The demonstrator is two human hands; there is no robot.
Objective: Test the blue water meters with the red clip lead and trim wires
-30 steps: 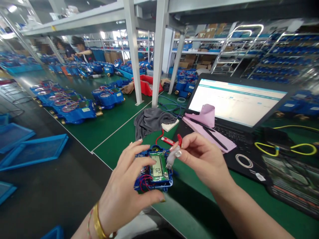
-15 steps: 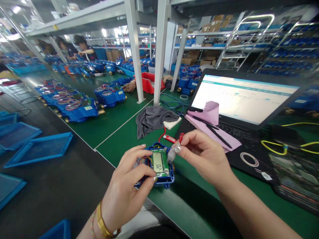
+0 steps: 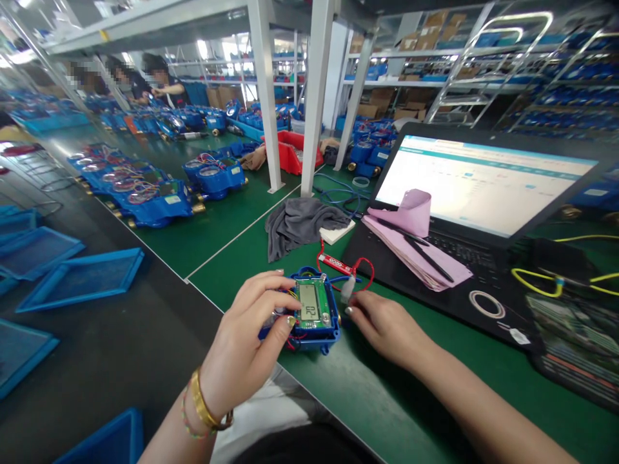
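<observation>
**Student:** What does the left hand (image 3: 251, 341) grasp?

**Instructor:** The blue housing (image 3: 316, 335), an open shell at the near edge of the green mat (image 3: 387, 393). The fingers curl round its left side. Thumb and forefinger press on the rim there.

**Student:** And what is inside the shell?

**Instructor:** A green circuit board (image 3: 313, 308), lying face up, with a grey display showing digits. Red wires (image 3: 293, 340) are bunched in the shell at the board's near edge.

**Student:** How is the right hand (image 3: 382, 325) placed?

**Instructor:** Palm down on the mat, just right of the housing, fingers loosely extended and pinching nothing. The forefinger tip lies just beside a small white connector (image 3: 347, 290); whether they touch cannot be told. A red lead (image 3: 366, 274) loops from that connector toward a red cylinder (image 3: 333, 263) behind the housing.

**Student:** Are there other containers?

**Instructor:** A red bin (image 3: 294, 158) stands beyond the posts; its contents cannot be made out. Shallow blue trays (image 3: 82, 277) lie to the left, off the mat. The open laptop (image 3: 483, 193) at right carries pink papers (image 3: 416, 258) and a black pen (image 3: 428, 256) on its keyboard. A grey cloth (image 3: 300, 222) lies left of the laptop.
</observation>
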